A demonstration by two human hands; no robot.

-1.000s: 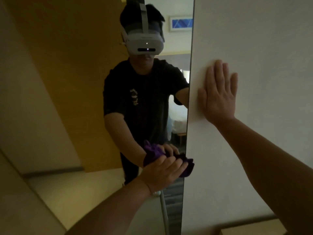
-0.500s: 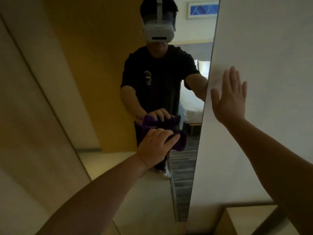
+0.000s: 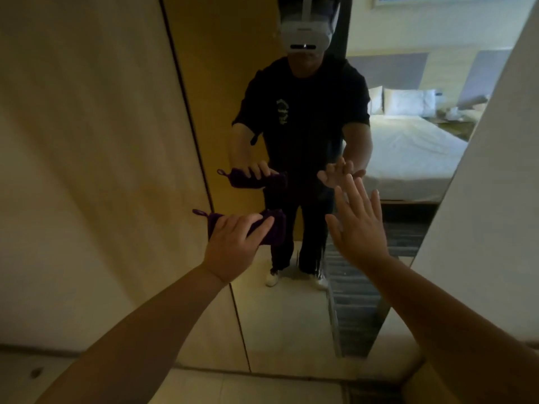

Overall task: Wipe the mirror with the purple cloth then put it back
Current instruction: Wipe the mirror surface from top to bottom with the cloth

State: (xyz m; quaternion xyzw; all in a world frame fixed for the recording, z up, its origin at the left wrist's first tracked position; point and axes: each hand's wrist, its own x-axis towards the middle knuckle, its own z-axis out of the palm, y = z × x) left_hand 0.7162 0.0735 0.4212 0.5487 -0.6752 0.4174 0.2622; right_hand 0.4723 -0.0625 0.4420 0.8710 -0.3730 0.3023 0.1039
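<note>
A tall wall mirror [image 3: 408,176] fills the middle of the view and reflects a person with a headset, a bed and both hands. My left hand [image 3: 233,246] presses the purple cloth [image 3: 275,227] flat against the glass near the mirror's left edge; a small loop of the cloth sticks out to the left. Fingers spread, my right hand [image 3: 358,225] hovers in front of the glass to the right of the cloth and holds nothing. Whether it touches the glass I cannot tell.
A beige wall panel [image 3: 87,170] runs along the mirror's left side. A white wall [image 3: 501,199] stands on the right. Pale floor [image 3: 248,389] lies below the mirror's bottom edge.
The view has swung right and back, showing more of the mirror. My left hand slid the cloth leftward across the glass. My right hand left the white wall and came before the mirror.
</note>
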